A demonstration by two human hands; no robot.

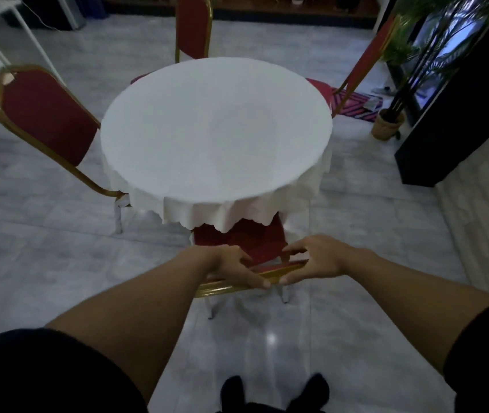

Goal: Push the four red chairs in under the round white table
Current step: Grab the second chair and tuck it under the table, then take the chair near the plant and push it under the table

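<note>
Near chair (pixel 246 242): seat partly under the round white table (pixel 216 129), directly before me. My left hand (pixel 231 268) and right hand (pixel 314 259) clasp its gold top rail (pixel 279 274). Step in hand: pushing it in. Next, judged: steady forward push, keeping it straight.

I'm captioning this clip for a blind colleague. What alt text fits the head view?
Both hands, left and right, rest on the gold top rail of the near red chair, its seat partly under the round white table. Three more red chairs stand around the table.
</note>
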